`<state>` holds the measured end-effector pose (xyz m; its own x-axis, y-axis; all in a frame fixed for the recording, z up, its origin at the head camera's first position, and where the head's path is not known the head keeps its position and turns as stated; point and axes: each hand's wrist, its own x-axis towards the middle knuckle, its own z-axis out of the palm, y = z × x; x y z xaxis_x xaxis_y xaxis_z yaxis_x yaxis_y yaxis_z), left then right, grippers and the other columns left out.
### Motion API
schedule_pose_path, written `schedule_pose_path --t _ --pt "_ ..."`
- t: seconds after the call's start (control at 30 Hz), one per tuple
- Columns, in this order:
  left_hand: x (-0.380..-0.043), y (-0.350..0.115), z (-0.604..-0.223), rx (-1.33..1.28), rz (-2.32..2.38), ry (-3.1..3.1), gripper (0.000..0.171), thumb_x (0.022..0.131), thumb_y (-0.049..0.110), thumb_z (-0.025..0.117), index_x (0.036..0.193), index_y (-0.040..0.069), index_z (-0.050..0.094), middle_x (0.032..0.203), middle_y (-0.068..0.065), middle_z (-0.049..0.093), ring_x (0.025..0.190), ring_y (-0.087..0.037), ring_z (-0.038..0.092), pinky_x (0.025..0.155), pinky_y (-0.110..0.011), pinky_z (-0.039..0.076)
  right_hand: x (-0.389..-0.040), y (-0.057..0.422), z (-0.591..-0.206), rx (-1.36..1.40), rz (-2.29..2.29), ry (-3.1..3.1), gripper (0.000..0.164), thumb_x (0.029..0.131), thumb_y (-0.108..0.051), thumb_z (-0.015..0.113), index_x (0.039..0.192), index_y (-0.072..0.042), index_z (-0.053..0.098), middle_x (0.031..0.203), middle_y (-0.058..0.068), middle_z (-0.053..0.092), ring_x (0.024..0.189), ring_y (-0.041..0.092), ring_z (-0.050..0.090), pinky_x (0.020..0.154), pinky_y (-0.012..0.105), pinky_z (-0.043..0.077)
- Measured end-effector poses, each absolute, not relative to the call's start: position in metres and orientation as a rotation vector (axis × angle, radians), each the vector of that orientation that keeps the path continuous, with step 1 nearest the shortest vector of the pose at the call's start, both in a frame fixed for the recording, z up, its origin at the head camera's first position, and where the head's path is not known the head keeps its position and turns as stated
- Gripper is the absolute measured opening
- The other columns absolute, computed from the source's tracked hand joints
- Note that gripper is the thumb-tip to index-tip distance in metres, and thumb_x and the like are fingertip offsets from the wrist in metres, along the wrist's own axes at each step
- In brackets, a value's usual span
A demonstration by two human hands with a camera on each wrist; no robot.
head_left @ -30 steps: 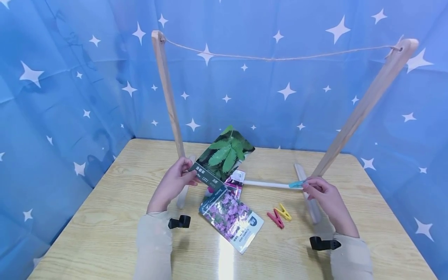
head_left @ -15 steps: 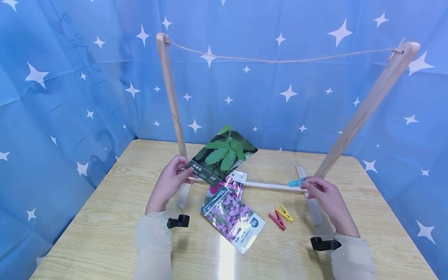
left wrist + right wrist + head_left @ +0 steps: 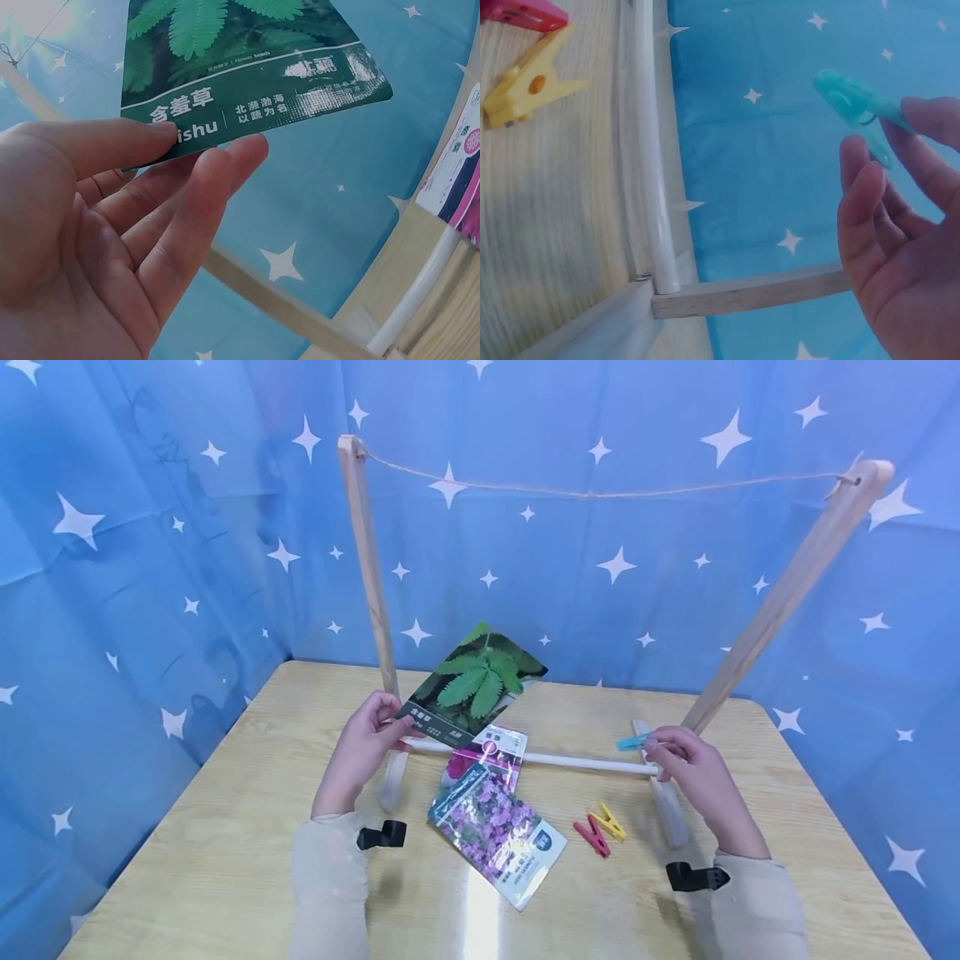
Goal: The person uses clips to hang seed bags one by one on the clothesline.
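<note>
Between thumb and fingers, my left hand pinches the lower left corner of a seed packet with a green fern-like leaf on it. In the left wrist view this packet shows a dark green band with white lettering. My right hand holds a teal clothespin by its handle end, beside the foot of the right post. The right wrist view shows that clothespin with its tip pointing away from the fingers. On the table lie a purple-flower seed packet and, partly under it, a pink one.
A red clothespin and a yellow clothespin lie on the table. A wooden frame has a left post, a right post, a white crossbar and a slack string across its top.
The leaf packet has shifted slightly left and up in my left hand. My right hand has risen a little with the teal clothespin, which is now just above the crossbar in view.
</note>
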<state>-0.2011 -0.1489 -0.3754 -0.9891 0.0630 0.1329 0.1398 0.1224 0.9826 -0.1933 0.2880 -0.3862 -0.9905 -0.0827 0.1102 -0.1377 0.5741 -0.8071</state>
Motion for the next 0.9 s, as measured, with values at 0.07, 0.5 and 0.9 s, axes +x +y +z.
schedule_pose_path --t 0.07,0.5,0.9 --pt "-0.203 -0.148 -0.375 -0.214 -2.040 -2.311 0.018 0.089 0.017 0.056 0.099 0.008 0.045 0.096 -0.010 0.062 0.086 -0.027 0.063 0.070 -0.043 0.051 -0.194 0.287 -0.382 0.219 1.369 -2.747 0.038 0.091 -0.041 0.047 0.114 -0.011 0.052 0.098 0.014 0.059 0.072 0.027 0.056 0.061 0.030 0.047" --pt "-0.206 -0.145 -0.376 -0.227 -2.086 -2.255 0.019 0.088 0.013 0.056 0.098 0.004 0.043 0.097 -0.015 0.059 0.085 -0.025 0.064 0.067 -0.043 0.052 -0.197 0.286 -0.353 0.331 1.226 -2.744 0.034 0.091 -0.038 0.046 0.114 -0.014 0.055 0.101 0.007 0.058 0.081 0.009 0.056 0.059 0.029 0.049" --pt "-0.208 -0.140 -0.377 -0.203 -2.132 -2.191 0.019 0.088 0.015 0.056 0.101 0.007 0.044 0.100 -0.013 0.060 0.084 -0.025 0.064 0.068 -0.044 0.051 -0.202 0.288 -0.333 0.449 1.078 -2.743 0.027 0.093 -0.033 0.047 0.109 -0.016 0.060 0.108 0.001 0.054 0.074 0.013 0.053 0.059 0.028 0.048"
